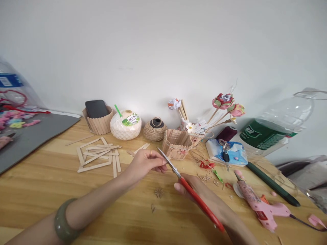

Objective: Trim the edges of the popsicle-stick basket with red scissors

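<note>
My left hand (150,161) is closed in a pinch near the middle of the table, fingertips beside the scissor blades; what it pinches is too small to name. My right hand (194,189) holds red-handled scissors (200,202), whose metal blades point up and left past my left fingertips. Below my hands a small flower shape of twine loops (158,192) lies on the wooden table (107,211), with a single loose loop (153,208) nearer me. Just behind my hands is a stick-sided box (177,144).
Craft sticks (98,154) lie left. A stick holder (99,124) with a phone, a wrapped coconut (125,125) and a twine ball (154,130) line the wall. Right are paper flowers (223,101), a pink glue gun (260,206) and a large bottle (270,126).
</note>
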`<state>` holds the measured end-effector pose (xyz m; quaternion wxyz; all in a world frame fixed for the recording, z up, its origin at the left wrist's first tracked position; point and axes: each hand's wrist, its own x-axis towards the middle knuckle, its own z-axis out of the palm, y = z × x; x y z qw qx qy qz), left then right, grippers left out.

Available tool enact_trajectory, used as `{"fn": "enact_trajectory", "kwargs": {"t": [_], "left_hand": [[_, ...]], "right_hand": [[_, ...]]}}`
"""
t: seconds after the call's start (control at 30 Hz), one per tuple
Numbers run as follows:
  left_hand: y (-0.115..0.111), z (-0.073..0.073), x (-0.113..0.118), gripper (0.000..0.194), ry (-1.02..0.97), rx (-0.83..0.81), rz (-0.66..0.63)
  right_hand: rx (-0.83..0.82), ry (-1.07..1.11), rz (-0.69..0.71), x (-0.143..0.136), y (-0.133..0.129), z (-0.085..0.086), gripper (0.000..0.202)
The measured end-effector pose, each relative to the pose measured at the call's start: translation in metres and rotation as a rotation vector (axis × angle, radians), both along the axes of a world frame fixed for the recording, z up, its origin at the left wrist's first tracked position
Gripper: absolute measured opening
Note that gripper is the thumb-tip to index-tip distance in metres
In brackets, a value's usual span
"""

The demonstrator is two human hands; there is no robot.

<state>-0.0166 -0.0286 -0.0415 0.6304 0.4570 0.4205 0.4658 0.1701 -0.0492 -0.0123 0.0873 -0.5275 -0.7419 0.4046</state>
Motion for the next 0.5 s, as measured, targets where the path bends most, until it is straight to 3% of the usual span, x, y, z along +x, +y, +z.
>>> {"fn": "enact_trajectory", "kwargs": {"t": [0.1, 0.27, 0.5], "left_hand": [[0.004, -0.009, 0.0, 0.009, -0.042, -0.064, 0.011], [0.006, -0.023, 0.003, 0.011, -0.079, -0.238, 0.009], [0.007, -0.024, 0.005, 0.007, -0.048, -0.348, 0.012]], "right_hand": [[-0.054, -0.039, -0.008, 0.0, 0.003, 0.004, 0.043], [-0.277, -0.04, -0.04, 0.01, 0.012, 0.0, 0.043], [-0.479, -0.009, -0.059, 0.01, 0.025, -0.01, 0.046]]}}
